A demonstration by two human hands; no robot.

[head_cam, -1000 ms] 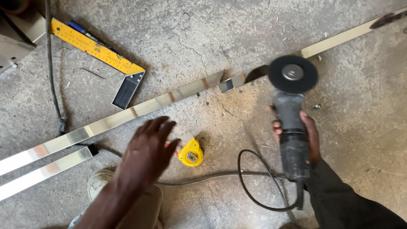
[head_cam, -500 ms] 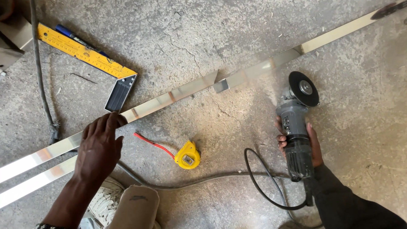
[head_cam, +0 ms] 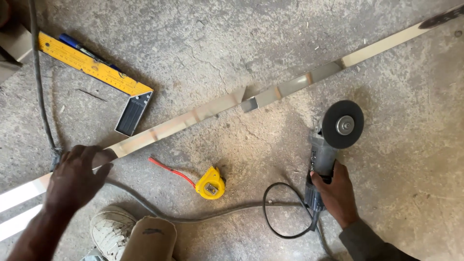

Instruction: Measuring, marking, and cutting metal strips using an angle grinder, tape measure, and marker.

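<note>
My left hand (head_cam: pixel 75 176) lies palm down on a long shiny metal square tube (head_cam: pixel 193 116) that runs across the concrete floor from lower left to upper right. The tube has a V-shaped notch (head_cam: pixel 249 99) cut near its middle. My right hand (head_cam: pixel 336 191) grips the grey body of an angle grinder (head_cam: pixel 324 154), its dark disc (head_cam: pixel 342 124) facing up just below the tube. The grinder's black cable (head_cam: pixel 270 212) loops on the floor beside it.
A yellow tape measure (head_cam: pixel 210 183) with a red strap lies between my hands. A yellow and black try square (head_cam: pixel 96 72) and a blue pen (head_cam: pixel 77 46) sit at upper left. A second tube (head_cam: pixel 14 222) lies at lower left. My white shoe (head_cam: pixel 111 232) is below.
My left hand has moved left from above the tape measure and settled on the tube. The grinder has come down and away from the tube, closer to the floor.
</note>
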